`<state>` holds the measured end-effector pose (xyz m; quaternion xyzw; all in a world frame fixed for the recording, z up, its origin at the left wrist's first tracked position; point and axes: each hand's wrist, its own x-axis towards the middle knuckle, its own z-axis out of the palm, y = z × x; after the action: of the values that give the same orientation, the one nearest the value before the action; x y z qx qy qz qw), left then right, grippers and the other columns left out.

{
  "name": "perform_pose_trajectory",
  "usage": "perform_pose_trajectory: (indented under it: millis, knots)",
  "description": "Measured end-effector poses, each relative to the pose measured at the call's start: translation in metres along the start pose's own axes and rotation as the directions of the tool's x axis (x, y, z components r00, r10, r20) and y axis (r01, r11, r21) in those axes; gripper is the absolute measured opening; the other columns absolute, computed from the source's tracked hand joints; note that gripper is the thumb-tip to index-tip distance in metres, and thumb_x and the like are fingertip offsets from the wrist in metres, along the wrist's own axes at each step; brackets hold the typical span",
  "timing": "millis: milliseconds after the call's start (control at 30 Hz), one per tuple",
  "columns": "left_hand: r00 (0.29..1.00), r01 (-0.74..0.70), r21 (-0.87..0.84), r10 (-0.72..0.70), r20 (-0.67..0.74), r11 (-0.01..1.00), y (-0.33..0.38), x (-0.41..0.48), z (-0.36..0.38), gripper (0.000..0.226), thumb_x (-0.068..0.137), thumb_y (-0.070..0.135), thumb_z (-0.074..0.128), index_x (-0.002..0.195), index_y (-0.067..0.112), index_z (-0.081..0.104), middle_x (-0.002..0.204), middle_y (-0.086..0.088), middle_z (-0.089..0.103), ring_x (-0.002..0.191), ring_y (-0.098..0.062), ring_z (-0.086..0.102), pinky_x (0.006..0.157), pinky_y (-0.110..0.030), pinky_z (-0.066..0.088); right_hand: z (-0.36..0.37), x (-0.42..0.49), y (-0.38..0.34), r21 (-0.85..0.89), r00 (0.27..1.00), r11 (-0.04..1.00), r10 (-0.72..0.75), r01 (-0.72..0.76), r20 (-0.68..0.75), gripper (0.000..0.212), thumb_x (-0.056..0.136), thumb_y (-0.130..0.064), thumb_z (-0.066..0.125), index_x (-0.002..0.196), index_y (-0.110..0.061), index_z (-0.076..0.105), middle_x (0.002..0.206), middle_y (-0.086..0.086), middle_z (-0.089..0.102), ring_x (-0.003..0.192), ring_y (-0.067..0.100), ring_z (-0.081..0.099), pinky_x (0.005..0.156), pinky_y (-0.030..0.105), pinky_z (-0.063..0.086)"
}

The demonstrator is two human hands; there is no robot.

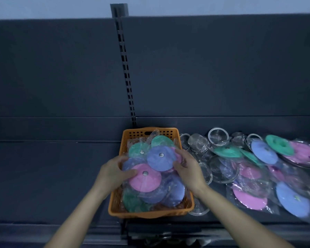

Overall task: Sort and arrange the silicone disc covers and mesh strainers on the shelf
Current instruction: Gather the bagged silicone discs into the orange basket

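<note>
dark shelf (57, 178) | orange basket (149, 214) holds bagged disc covers (147, 181) | both hands (113, 171) (188, 169) grip covers

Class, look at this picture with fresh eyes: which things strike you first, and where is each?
The orange basket at centre, heaped with bagged coloured discs, stands out against the dark shelf. Both hands are in it: the left hand grips a pink disc, the right hand a blue disc. To its right sprawls a loose pile of discs and strainers.

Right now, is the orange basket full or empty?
Full. The orange basket holds bagged disc covers in pink, blue and green, piled up to its rim.
</note>
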<state>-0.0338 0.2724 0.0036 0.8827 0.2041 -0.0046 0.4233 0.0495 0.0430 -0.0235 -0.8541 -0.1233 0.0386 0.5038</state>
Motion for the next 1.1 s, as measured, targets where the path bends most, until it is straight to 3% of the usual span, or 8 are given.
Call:
perform_pose_trajectory:
  millis: [267,400,500,600,767,900,1033,1100]
  knots:
    - [0.999,0.045,0.029,-0.044,-0.032,0.999,0.019,-0.008,0.025,0.056,0.075,0.036,0.077,0.125,0.022,0.057,0.127,0.001,0.059,0.103,-0.014,0.055,0.083,-0.03,0.048,-0.027,0.003,0.012,-0.088,0.992,0.989,-0.11,0.115,0.062,0.047,0.088,-0.005,0.058,0.134,-0.012,0.051,0.133,0.005,0.053,0.123,0.018,0.047,0.099,0.02,0.033]
    - [0.997,0.061,0.066,-0.059,-0.04,0.996,0.025,-0.01,0.035,0.053,0.079,0.034,0.073,0.127,0.016,0.056,0.131,-0.005,0.055,0.115,-0.021,0.052,0.086,-0.033,0.048,-0.042,0.002,0.015,-0.072,0.982,0.983,-0.16,0.167,0.098,0.043,0.089,-0.011,0.06,0.132,-0.014,0.054,0.124,0.002,0.059,0.113,0.017,0.053,0.099,0.034,0.042]
    - [0.989,0.035,0.209,-0.003,-0.149,0.977,0.037,-0.015,0.049,0.058,0.082,0.037,0.068,0.131,0.012,0.051,0.147,-0.014,0.035,0.14,-0.027,0.025,0.109,-0.041,0.032,-0.055,-0.004,0.02,-0.026,0.973,0.976,-0.214,0.218,0.09,0.039,0.089,-0.012,0.06,0.126,-0.02,0.058,0.114,-0.005,0.062,0.103,0.008,0.055,0.092,0.021,0.043]
    - [0.968,-0.054,0.349,0.134,-0.211,0.936,0.06,-0.021,0.07,0.059,0.082,0.039,0.064,0.133,0.013,0.05,0.151,-0.012,0.026,0.139,-0.03,0.025,0.114,-0.048,0.021,-0.067,-0.011,0.024,0.019,0.968,0.978,-0.207,0.206,0.144,0.045,0.086,-0.006,0.061,0.129,-0.018,0.056,0.118,-0.007,0.06,0.108,0.005,0.056,0.095,0.015,0.041]
    - [0.962,-0.219,0.393,0.266,-0.068,0.893,0.092,-0.029,0.115,0.058,0.087,0.044,0.059,0.137,0.017,0.045,0.149,-0.009,0.034,0.137,-0.026,0.029,0.111,-0.036,0.028,-0.093,-0.021,0.042,-0.07,0.982,0.988,-0.131,0.141,0.134,0.043,0.086,-0.008,0.062,0.128,-0.01,0.056,0.124,0.005,0.061,0.109,0.015,0.059,0.091,0.015,0.04]
    - [0.925,-0.351,0.306,0.379,-0.034,0.885,0.111,-0.038,0.145,0.052,0.088,0.035,0.061,0.134,0.013,0.049,0.148,-0.007,0.036,0.139,-0.019,0.027,0.106,-0.025,0.025,-0.136,-0.028,0.062,-0.243,0.974,0.943,-0.224,0.226,0.038,0.034,0.084,-0.003,0.062,0.117,-0.009,0.063,0.115,0.006,0.065,0.101,0.014,0.055,0.079,0.009,0.031]
    - [0.857,-0.488,0.305,0.516,-0.012,0.818,0.133,-0.046,0.171,0.041,0.087,0.024,0.064,0.126,0.011,0.057,0.138,-0.005,0.047,0.129,-0.019,0.041,0.099,-0.016,0.025,-0.183,-0.034,0.093,-0.416,0.975,0.886,-0.22,0.204,0.01,0.033,0.076,0.004,0.06,0.106,-0.007,0.067,0.105,0.008,0.066,0.097,0.026,0.059,0.077,0.023,0.041]
    - [0.837,-0.529,0.284,0.547,0.018,0.8,0.143,-0.043,0.182,0.041,0.086,0.021,0.064,0.125,0.01,0.057,0.134,-0.005,0.05,0.123,-0.018,0.045,0.094,-0.01,0.023,-0.198,-0.039,0.111,-0.492,0.991,0.862,-0.136,0.125,0.014,0.039,0.076,-0.006,0.063,0.115,-0.009,0.062,0.112,0.009,0.06,0.106,0.029,0.054,0.087,0.032,0.045]
